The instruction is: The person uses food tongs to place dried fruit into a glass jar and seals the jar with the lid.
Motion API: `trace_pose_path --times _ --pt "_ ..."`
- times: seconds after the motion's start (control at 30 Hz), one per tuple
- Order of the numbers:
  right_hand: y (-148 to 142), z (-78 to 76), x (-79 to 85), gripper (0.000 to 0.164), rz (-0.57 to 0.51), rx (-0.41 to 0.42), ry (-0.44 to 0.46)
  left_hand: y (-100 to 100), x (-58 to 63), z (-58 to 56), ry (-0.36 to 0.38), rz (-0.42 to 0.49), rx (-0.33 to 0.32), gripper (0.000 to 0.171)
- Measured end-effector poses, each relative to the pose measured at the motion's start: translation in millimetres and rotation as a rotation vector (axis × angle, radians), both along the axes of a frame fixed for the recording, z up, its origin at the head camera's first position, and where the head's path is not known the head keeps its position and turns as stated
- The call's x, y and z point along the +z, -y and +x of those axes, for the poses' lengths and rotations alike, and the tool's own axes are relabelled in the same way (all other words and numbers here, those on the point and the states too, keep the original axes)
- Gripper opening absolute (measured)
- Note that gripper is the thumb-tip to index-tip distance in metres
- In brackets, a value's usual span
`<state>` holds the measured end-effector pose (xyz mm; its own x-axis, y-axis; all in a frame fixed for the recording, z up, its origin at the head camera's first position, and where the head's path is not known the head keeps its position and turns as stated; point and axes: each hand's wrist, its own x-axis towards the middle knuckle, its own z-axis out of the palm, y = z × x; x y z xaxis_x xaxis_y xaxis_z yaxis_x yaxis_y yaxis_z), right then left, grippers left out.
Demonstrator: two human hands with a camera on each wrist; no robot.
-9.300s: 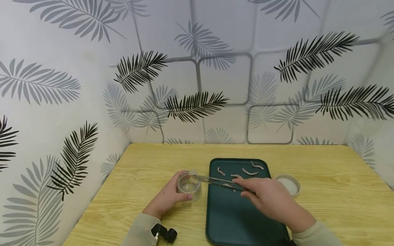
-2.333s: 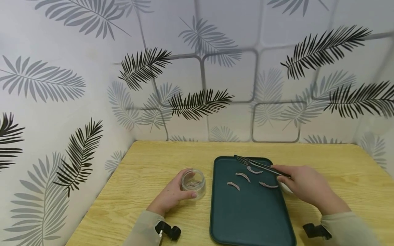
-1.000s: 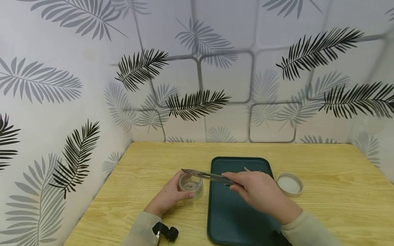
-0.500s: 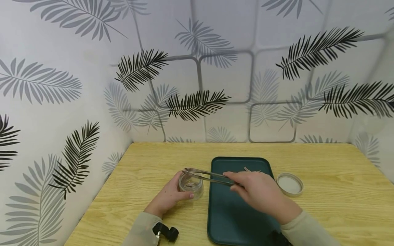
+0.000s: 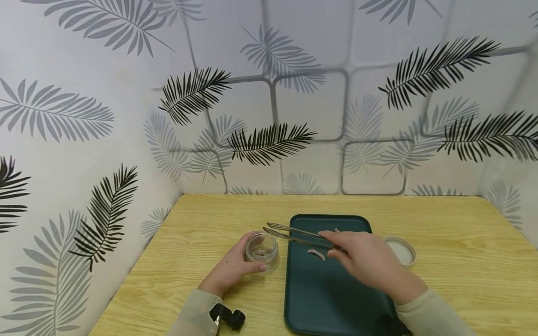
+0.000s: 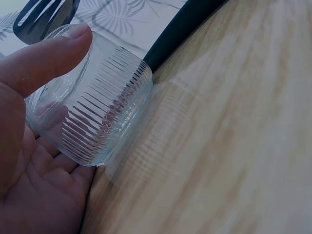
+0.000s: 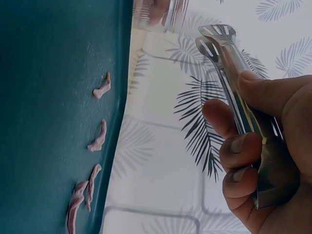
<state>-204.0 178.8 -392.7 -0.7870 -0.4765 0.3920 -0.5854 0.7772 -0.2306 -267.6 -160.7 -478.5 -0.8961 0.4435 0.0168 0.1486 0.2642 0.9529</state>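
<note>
My left hand [image 5: 231, 270] grips a small clear glass jar [image 5: 261, 252], thumb at the near side. Through its ribbed wall in the left wrist view, some pinkish strips [image 6: 113, 114] show at the bottom. My right hand [image 5: 370, 261] holds metal tongs [image 5: 300, 240] with slotted ends. Their tips are apart with nothing between them, just right of the jar's mouth and above the tray's left edge. Several thin, pale pink, meat-like strips [image 7: 99, 136] lie on the dark green tray [image 5: 328, 298]; in the head view my right hand hides most of them.
A round lid [image 5: 405, 253] with a pale inside lies right of the tray, partly behind my right hand. The wooden table [image 5: 462, 261] meets a leaf-patterned wall covering [image 5: 307, 112] at the back.
The tongs went from the tray's far edge to over the jar, spread there, then shifted right, off the jar. One strip fewer is on the tray than before. The left hand stays on the jar.
</note>
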Motion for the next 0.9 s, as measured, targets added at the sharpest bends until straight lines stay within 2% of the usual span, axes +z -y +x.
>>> trace_pose_path --times 0.27,0.53,0.9 --pt "-13.0 -1.1 -1.8 0.048 0.012 -0.027 0.032 2.0 0.6 -1.1 -0.007 -0.004 -0.009 0.083" --pt "-36.7 -1.1 -3.6 0.050 0.045 -0.107 0.065 1.2 0.6 -2.1 -0.008 -0.003 -0.012 0.082" --pt "-76.0 1.6 -18.9 0.049 0.062 -0.180 0.099 1.8 -0.1 -1.1 0.006 -0.005 -0.015 0.083"
